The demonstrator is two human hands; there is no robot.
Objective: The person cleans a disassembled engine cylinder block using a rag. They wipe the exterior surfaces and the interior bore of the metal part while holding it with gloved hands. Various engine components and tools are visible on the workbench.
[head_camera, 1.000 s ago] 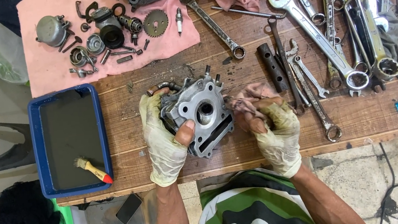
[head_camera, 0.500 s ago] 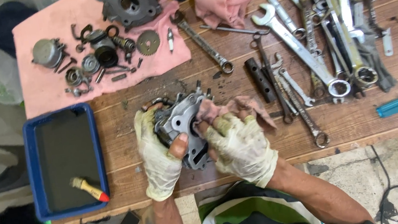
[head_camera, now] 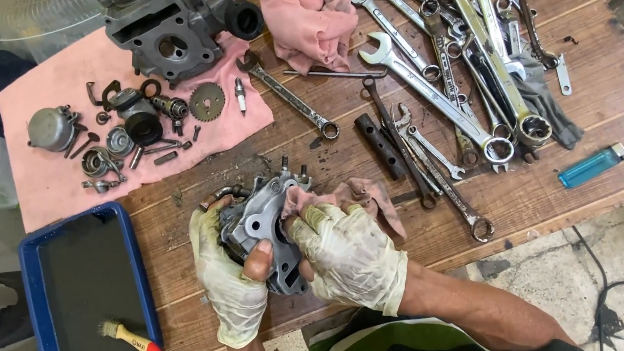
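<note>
A grey metal engine part (head_camera: 260, 220) with round holes is tilted up near the front edge of the wooden workbench (head_camera: 606, 115). My left hand (head_camera: 231, 282), in a dirty pale glove with the thumb tip bare, grips the part from the left and below. My right hand (head_camera: 350, 256), gloved too, presses a pink rag (head_camera: 358, 195) against the part's right face. The rag trails to the right from under my fingers.
A blue tray (head_camera: 37, 312) of dark liquid with a small brush (head_camera: 130, 337) stands at the front left. A pink cloth (head_camera: 52, 187) at the back left bears small engine pieces and a large grey engine block (head_camera: 167, 28). Several wrenches (head_camera: 465, 61), a crumpled pink rag (head_camera: 308, 17) and a blue lighter (head_camera: 590, 166) lie to the right.
My right hand has moved left with the rag, from beside the engine part onto its face. The part has turned more on edge in my left hand. The view has shifted.
</note>
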